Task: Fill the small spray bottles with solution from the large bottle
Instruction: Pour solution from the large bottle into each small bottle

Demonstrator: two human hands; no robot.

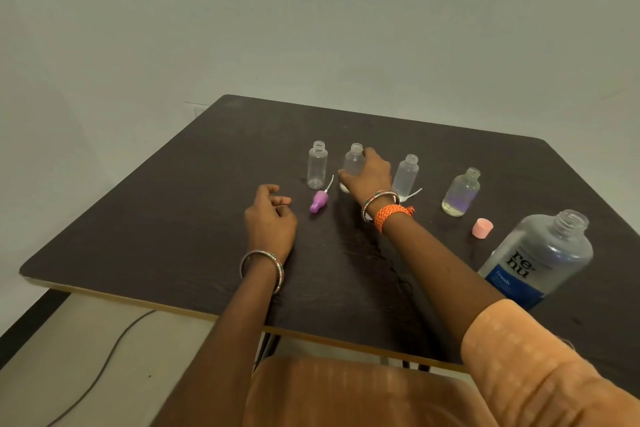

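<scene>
Hands first: right hand grips the second small bottle, upright; left hand rests loosely curled, holding nothing, on the tabletop. Large bottle stands near-right, uncapped, nearer my right arm; purple spray cap lies between my hands.

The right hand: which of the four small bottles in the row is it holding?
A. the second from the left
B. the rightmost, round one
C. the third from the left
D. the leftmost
A: the right hand wraps its fingers round the second bottle, the others standing untouched.
</scene>
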